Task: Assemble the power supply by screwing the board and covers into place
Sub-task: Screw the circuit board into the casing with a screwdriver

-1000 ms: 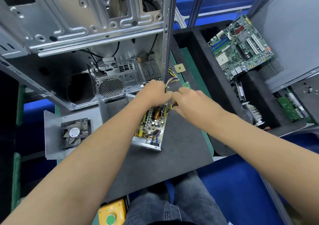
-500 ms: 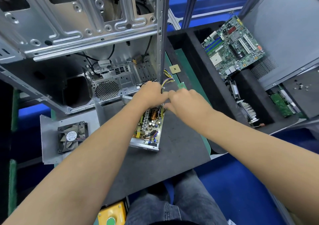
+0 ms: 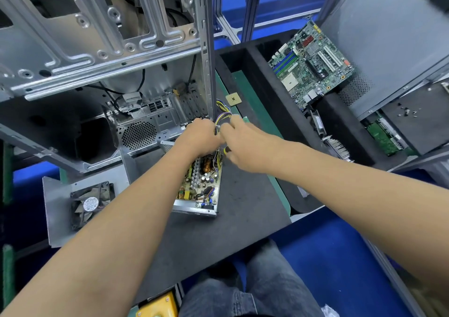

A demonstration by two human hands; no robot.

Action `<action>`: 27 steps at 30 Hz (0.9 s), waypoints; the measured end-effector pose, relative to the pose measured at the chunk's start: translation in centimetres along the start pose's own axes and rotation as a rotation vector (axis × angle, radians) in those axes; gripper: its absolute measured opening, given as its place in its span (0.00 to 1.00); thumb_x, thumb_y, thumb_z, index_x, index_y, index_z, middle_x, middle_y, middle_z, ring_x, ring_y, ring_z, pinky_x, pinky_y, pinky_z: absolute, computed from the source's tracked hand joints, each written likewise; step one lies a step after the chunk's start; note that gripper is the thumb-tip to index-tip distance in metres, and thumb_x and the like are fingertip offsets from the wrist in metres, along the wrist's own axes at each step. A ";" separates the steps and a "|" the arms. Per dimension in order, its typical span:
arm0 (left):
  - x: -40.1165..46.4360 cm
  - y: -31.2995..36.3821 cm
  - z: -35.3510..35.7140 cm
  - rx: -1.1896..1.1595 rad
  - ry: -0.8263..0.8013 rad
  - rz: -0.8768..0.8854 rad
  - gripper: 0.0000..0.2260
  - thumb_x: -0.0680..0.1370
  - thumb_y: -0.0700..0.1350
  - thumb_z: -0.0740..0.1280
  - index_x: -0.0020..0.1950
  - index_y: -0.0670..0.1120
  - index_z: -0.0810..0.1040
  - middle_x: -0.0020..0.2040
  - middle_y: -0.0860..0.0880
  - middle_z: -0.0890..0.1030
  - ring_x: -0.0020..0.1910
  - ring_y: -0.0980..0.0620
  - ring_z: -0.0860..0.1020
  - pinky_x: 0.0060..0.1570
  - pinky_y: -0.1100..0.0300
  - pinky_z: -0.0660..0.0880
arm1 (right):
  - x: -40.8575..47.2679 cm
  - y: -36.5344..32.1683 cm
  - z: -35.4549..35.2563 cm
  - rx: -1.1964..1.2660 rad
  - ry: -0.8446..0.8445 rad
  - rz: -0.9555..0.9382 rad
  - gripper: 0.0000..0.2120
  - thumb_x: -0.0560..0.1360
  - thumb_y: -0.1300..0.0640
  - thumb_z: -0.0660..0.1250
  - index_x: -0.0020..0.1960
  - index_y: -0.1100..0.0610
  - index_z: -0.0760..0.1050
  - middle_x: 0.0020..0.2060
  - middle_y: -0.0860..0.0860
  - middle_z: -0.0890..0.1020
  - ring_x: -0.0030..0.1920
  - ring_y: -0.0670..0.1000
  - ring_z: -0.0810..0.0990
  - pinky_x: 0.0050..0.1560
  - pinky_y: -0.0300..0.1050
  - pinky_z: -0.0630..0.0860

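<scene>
The power supply board (image 3: 202, 183) lies in its open metal base (image 3: 194, 209) on a black mat (image 3: 243, 207). My left hand (image 3: 200, 138) covers the board's far end, fingers curled at the coloured wire bundle (image 3: 222, 115) that rises from it. My right hand (image 3: 243, 144) meets it from the right and grips a screwdriver, of which only a bit of yellow-and-black handle (image 3: 227, 149) shows. Its fingertips touch the wires. The tool's tip and the screws are hidden under my hands. A grey cover plate (image 3: 58, 195) carrying a black fan (image 3: 91, 203) lies left of the board.
An open PC case (image 3: 97, 49) stands close behind the board. A motherboard (image 3: 311, 66) leans in a black foam tray at the right, above a heat sink (image 3: 337, 147) and a green card (image 3: 384, 138). A small chip (image 3: 233, 98) lies near the wires. Loose screws (image 3: 408, 112) sit far right.
Both hands have stayed together at the board's far end. My right hand's fingers have reached up to the wire bundle. The view has shifted a little.
</scene>
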State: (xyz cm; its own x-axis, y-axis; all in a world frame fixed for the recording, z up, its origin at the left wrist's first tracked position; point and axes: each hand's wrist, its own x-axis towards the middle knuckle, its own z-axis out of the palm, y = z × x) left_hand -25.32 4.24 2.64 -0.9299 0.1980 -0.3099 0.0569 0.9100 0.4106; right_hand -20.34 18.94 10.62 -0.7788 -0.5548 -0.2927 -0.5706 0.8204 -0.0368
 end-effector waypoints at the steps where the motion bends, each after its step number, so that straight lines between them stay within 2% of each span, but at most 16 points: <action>1: 0.0 0.0 0.0 0.007 -0.011 -0.002 0.09 0.74 0.43 0.60 0.34 0.42 0.69 0.34 0.45 0.71 0.35 0.44 0.71 0.30 0.56 0.64 | 0.1 0.0 0.1 -0.057 0.027 -0.040 0.12 0.79 0.60 0.64 0.61 0.60 0.68 0.55 0.57 0.70 0.51 0.60 0.77 0.45 0.52 0.73; 3: 0.1 -0.2 0.0 -0.017 0.006 -0.008 0.10 0.74 0.42 0.61 0.33 0.42 0.68 0.33 0.45 0.71 0.32 0.45 0.70 0.29 0.57 0.63 | 0.3 0.1 0.2 -0.126 0.088 -0.035 0.09 0.79 0.62 0.63 0.59 0.58 0.71 0.53 0.56 0.72 0.48 0.59 0.79 0.45 0.52 0.76; 6: 0.1 -0.3 0.4 -0.058 0.066 -0.011 0.16 0.76 0.48 0.63 0.31 0.41 0.66 0.31 0.44 0.71 0.28 0.47 0.67 0.27 0.57 0.61 | -0.4 0.2 0.4 -0.102 0.103 0.081 0.05 0.82 0.57 0.61 0.55 0.55 0.74 0.40 0.53 0.70 0.49 0.60 0.80 0.39 0.49 0.71; 7: 0.1 -0.3 0.5 -0.055 0.072 -0.005 0.18 0.76 0.51 0.63 0.31 0.41 0.67 0.30 0.44 0.71 0.28 0.47 0.67 0.27 0.57 0.61 | -0.6 0.3 0.5 -0.066 0.072 0.094 0.06 0.83 0.55 0.61 0.56 0.54 0.74 0.39 0.54 0.69 0.50 0.60 0.79 0.38 0.48 0.69; 9: 0.1 0.0 0.4 -0.025 0.043 0.006 0.19 0.73 0.55 0.57 0.33 0.40 0.71 0.31 0.45 0.72 0.29 0.46 0.68 0.30 0.56 0.65 | -1.1 0.3 0.3 0.045 0.033 0.034 0.09 0.80 0.57 0.63 0.59 0.56 0.70 0.47 0.55 0.70 0.49 0.59 0.75 0.40 0.48 0.66; 10: 0.0 0.1 0.2 0.021 0.014 0.017 0.19 0.69 0.55 0.54 0.36 0.39 0.73 0.31 0.45 0.72 0.31 0.45 0.69 0.32 0.55 0.67 | -1.0 0.3 0.1 0.055 0.049 -0.014 0.12 0.78 0.61 0.64 0.60 0.58 0.69 0.51 0.56 0.70 0.47 0.58 0.72 0.40 0.48 0.65; 12: 0.1 0.3 -0.1 0.127 -0.043 0.047 0.19 0.66 0.51 0.50 0.39 0.40 0.75 0.33 0.47 0.71 0.35 0.42 0.70 0.37 0.55 0.66 | -0.6 0.1 -0.7 -0.047 0.087 -0.062 0.16 0.73 0.69 0.63 0.60 0.61 0.70 0.54 0.57 0.70 0.42 0.56 0.69 0.38 0.47 0.64; 13: 0.2 0.3 -0.1 0.142 -0.049 0.042 0.18 0.67 0.50 0.51 0.41 0.41 0.75 0.34 0.47 0.71 0.37 0.42 0.70 0.38 0.55 0.66 | -0.3 0.0 -1.0 -0.101 0.088 -0.052 0.16 0.73 0.70 0.63 0.60 0.61 0.71 0.54 0.57 0.71 0.42 0.57 0.71 0.38 0.47 0.64; 15: 0.2 0.0 0.1 0.127 -0.033 0.029 0.17 0.70 0.49 0.54 0.44 0.40 0.77 0.36 0.47 0.72 0.36 0.43 0.69 0.38 0.55 0.66 | -0.1 -0.2 -1.5 -0.166 0.066 -0.015 0.13 0.76 0.66 0.62 0.60 0.60 0.72 0.54 0.58 0.75 0.47 0.60 0.78 0.39 0.48 0.67; 18: 0.1 -0.2 0.3 -0.012 0.020 0.006 0.12 0.73 0.48 0.60 0.34 0.40 0.71 0.32 0.45 0.72 0.31 0.47 0.69 0.30 0.57 0.63 | -0.1 -0.9 -1.5 -0.228 0.014 0.060 0.08 0.81 0.61 0.59 0.57 0.59 0.74 0.51 0.56 0.78 0.51 0.61 0.80 0.38 0.48 0.68; 20: 0.1 -0.1 0.2 0.004 0.018 0.015 0.12 0.75 0.45 0.62 0.32 0.42 0.69 0.32 0.45 0.72 0.32 0.46 0.69 0.30 0.56 0.63 | 0.0 -1.1 -1.3 -0.183 -0.035 0.097 0.10 0.81 0.57 0.62 0.61 0.59 0.72 0.54 0.56 0.77 0.55 0.60 0.79 0.40 0.48 0.67; 21: 0.0 0.0 0.1 0.035 -0.001 0.013 0.11 0.75 0.44 0.62 0.32 0.43 0.69 0.33 0.46 0.72 0.33 0.45 0.70 0.33 0.56 0.65 | 0.0 -1.2 -1.3 -0.167 -0.056 0.092 0.15 0.81 0.55 0.65 0.64 0.60 0.69 0.56 0.57 0.76 0.56 0.60 0.78 0.41 0.49 0.67; 22: -0.1 0.2 0.0 0.055 -0.012 0.011 0.10 0.74 0.42 0.61 0.33 0.44 0.68 0.33 0.47 0.71 0.35 0.44 0.70 0.34 0.56 0.65 | 0.0 -1.3 -1.3 -0.177 -0.041 0.049 0.18 0.80 0.55 0.66 0.66 0.61 0.67 0.57 0.58 0.74 0.57 0.60 0.77 0.42 0.49 0.67; 25: 0.0 0.0 0.1 0.019 -0.003 0.009 0.10 0.73 0.40 0.61 0.32 0.43 0.67 0.32 0.46 0.71 0.33 0.45 0.69 0.29 0.56 0.61 | 0.1 -0.7 -1.1 -0.325 0.010 -0.118 0.13 0.77 0.66 0.62 0.62 0.61 0.71 0.55 0.57 0.76 0.52 0.59 0.79 0.37 0.47 0.66; 27: -0.2 -0.1 0.1 -0.016 0.038 0.016 0.11 0.73 0.42 0.61 0.31 0.41 0.67 0.31 0.44 0.71 0.31 0.45 0.69 0.28 0.57 0.61 | 0.2 -0.3 -1.2 -0.299 0.019 -0.103 0.11 0.79 0.62 0.61 0.60 0.59 0.74 0.52 0.57 0.78 0.51 0.61 0.80 0.37 0.48 0.66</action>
State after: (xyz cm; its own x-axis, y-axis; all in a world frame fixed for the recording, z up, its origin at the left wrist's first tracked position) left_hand -25.06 4.18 2.61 -0.9421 0.1978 -0.2706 0.0660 0.9010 0.4287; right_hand -20.64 18.38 11.70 -0.7160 -0.6379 -0.2837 -0.6960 0.6841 0.2182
